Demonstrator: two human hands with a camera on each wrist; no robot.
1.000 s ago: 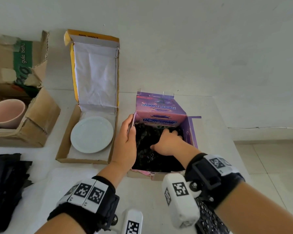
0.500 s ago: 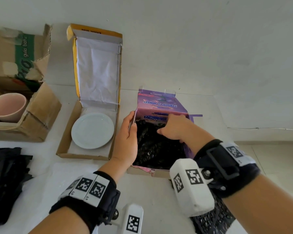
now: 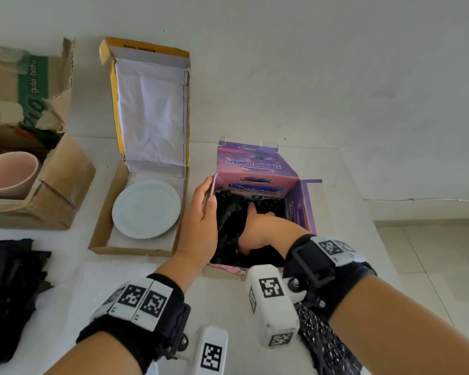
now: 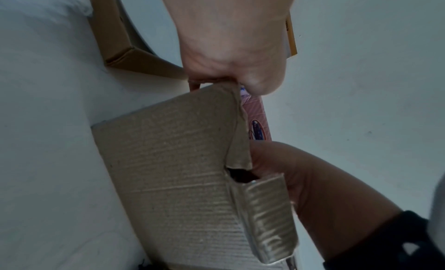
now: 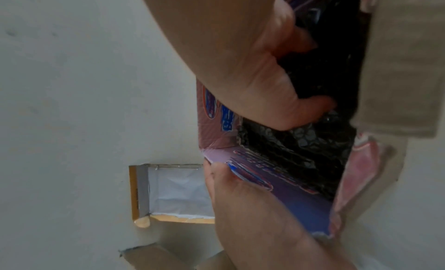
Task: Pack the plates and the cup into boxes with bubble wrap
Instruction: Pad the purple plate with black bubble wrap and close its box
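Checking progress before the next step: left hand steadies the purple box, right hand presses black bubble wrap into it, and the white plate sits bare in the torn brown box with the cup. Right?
One thing is wrong. The head view shows the white plate bare in the yellow-lidded box, not with the cup. The left hand does hold the purple box, and the right hand is on the bubble wrap inside.

In the head view, the right hand reaches into the purple box, and its fingertips are buried in the black bubble wrap, which hides whatever lies beneath. The pink cup and its brown box are cut off at the left edge. The lettering on the purple box is too blurred to read.
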